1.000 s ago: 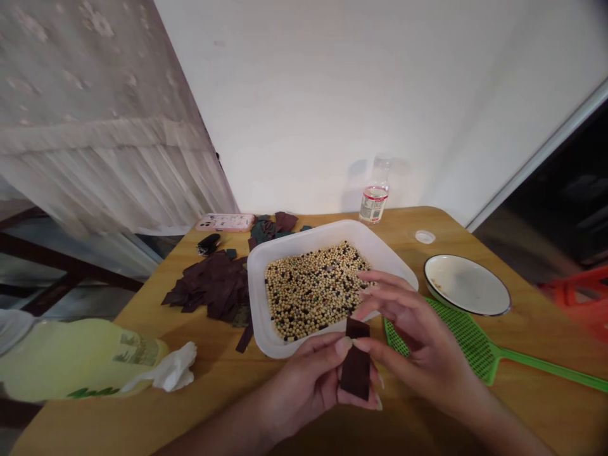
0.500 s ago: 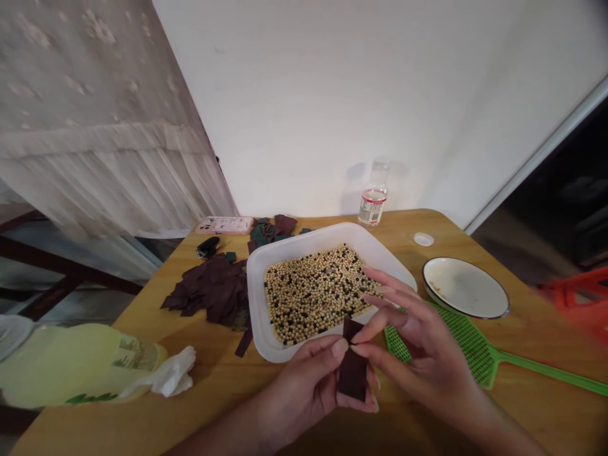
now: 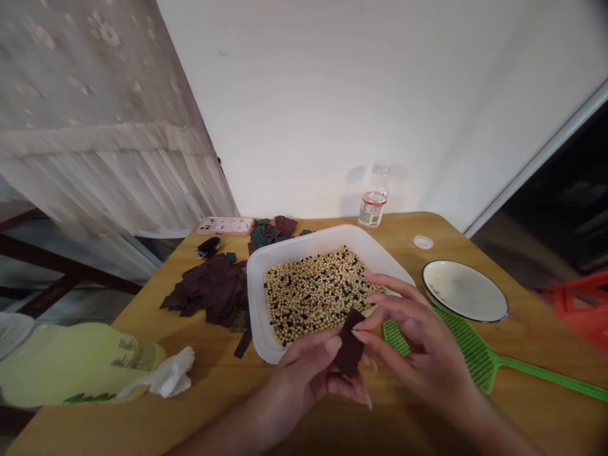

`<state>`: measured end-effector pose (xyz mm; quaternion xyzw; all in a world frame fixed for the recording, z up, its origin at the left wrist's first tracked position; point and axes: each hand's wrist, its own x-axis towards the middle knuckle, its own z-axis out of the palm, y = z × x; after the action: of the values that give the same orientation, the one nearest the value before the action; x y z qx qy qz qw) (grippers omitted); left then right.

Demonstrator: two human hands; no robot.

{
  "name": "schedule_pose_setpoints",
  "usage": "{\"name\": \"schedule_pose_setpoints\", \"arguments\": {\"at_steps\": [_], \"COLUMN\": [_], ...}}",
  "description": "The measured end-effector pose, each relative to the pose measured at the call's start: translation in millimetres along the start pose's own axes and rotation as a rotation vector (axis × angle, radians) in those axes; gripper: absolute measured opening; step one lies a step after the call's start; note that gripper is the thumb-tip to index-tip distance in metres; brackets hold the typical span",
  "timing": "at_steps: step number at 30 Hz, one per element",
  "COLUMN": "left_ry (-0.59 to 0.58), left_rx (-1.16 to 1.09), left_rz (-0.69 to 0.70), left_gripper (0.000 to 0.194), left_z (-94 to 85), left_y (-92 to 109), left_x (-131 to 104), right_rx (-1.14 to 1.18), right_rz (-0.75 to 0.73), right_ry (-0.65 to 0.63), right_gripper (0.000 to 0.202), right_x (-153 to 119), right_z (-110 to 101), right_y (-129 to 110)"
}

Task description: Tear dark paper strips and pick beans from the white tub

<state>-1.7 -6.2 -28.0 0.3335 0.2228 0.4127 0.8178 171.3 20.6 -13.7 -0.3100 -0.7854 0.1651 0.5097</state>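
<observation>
One head-worn camera looks forward and down across the table (image 3: 204, 361), the left hand (image 3: 306, 373) and right hand (image 3: 420, 345) near its lower edge. It faces the wall (image 3: 304, 114) beyond.

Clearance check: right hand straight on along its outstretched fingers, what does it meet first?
Past the dark strip it pinches, the right hand would probably meet the small balls in the white tub; depth is unclear, so it might pass above.
</observation>
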Motion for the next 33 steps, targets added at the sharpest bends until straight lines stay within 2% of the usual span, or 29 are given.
{"name": "schedule_pose_setpoints", "arguments": {"at_steps": [5,8,11,15,19,22,27,30,33], "left_ry": [0.086,0.097,0.089,0.077,0.087,0.075,0.096,0.123,0.133], "left_rx": [0.220,0.282,0.284,0.191,0.156,0.195,0.269,0.247,0.237], "left_rz": [-0.028,-0.035,-0.038,-0.024,-0.008,-0.026,-0.054,-0.041,-0.024], "left_gripper": [0.034,0.036,0.036,0.034,0.033,0.034,0.033,0.032,0.034], "left_z": [0.2,0.5,-0.1,-1.5,-1.0,2.9,10.2,10.1,8.9], "left_y": [8.3,8.6,7.0,4.8,5.4,8.0,10.7,9.4,8.3], "left_x": [-1.3,-1.1,-1.0,-1.1,-0.8,-1.8,-5.5,-5.4,-3.9], "right_rx": [-0.045,-0.098,-0.119,-0.041,-0.028,-0.029,-0.141,-0.159,-0.167], "right_rz": [0.001,0.028,0.037,-0.028,-0.045,-0.035,-0.003,-0.031,-0.036], "right_ry": [0.007,0.017,0.030,0.030,0.043,0.066,0.034,0.010,0.042], "right_gripper": [0.045,0.043,0.050,0.063,0.062,0.056,0.023,0.022,0.024], "right_x": [-0.5,-0.5,-0.1,-0.5,-1.4,-2.5,-6.9,-7.8,-7.1], "right_z": [0.4,0.7,1.6,3.3,3.9,3.1,2.3,2.7,3.4], "right_y": [1.9,0.5,-1.2,-1.2,1.0,1.8,-2.3,-3.5,-1.5]}}
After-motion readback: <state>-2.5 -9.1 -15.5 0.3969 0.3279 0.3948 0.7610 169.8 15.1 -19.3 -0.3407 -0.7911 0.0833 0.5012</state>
